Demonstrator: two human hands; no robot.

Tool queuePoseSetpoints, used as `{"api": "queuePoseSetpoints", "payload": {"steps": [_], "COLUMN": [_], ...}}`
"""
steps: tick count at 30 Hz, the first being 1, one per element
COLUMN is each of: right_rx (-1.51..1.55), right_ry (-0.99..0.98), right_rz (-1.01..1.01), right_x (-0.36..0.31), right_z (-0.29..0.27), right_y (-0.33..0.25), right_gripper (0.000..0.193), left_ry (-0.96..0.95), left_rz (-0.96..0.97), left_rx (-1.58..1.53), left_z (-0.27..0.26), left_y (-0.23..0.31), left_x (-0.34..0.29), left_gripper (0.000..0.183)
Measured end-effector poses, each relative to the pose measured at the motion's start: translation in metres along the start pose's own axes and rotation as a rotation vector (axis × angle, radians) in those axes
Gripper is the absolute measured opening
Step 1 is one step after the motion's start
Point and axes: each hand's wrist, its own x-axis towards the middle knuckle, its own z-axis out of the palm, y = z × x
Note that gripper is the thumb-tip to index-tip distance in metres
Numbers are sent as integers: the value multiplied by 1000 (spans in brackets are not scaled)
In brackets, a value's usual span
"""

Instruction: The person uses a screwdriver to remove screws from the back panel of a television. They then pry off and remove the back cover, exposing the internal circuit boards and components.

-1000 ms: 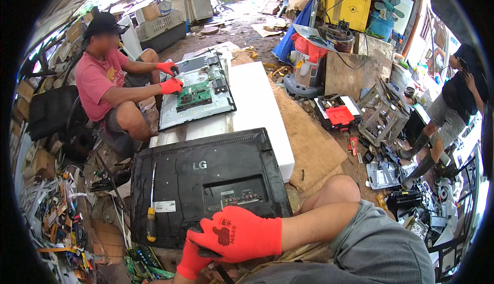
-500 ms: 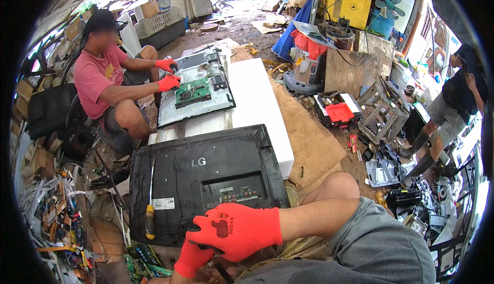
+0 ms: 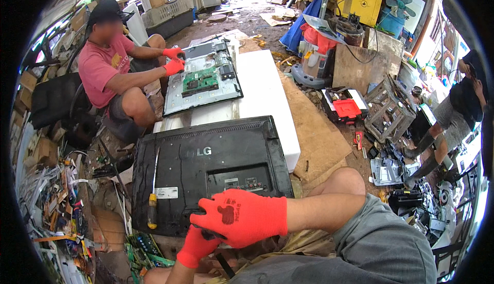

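At 6 o'clock: right hand gloved in red with a dark printed motif; left hand likewise red. Television back, 7 o'clock: black, bearing 1 white label. Screwdriver, 8 o'clock: handle yellow and black. Co-worker's shirt, 10 o'clock: pink, yellowish print. Circuit board, 11 o'clock: green. Tarp, 1 o'clock: blue.

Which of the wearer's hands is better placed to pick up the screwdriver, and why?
Probably the left hand: it sits farther left, toward the screwdriver, while the right hand, overlapping it in view, would reach across it.
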Motion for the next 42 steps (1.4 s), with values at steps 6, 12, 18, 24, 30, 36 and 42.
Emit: {"api": "queuePoseSetpoints", "payload": {"steps": [6,12,18,24,30,36,42], "right_rx": [-32,36,30,-12,-116,53,-16], "right_ry": [-15,15,42,104,12,145,130], "right_rz": [154,120,-24,48,147,-68,58], "right_x": [1,-2,-2,2,4,3,5], "right_z": [-3,-2,1,5,4,11,6], "right_y": [-10,-10,-7,-13,-13,2,-4], "right_gripper": [55,57,54,54,61,63,49], "left_ry": [-225,-145,-244,-168,-64,-40,-67], "left_rz": [-110,-7,84,163,73,76,4], "left_rx": [112,219,260,434,322,186,177], "left_z": [-15,-6,-7,-14,-6,-2,-10], "left_y": [-2,-9,-13,-25,-11,-1,-8], "left_x": [3,4,-2,0,4,2,1], "left_gripper": [54,43,43,41,38,37,35]}}
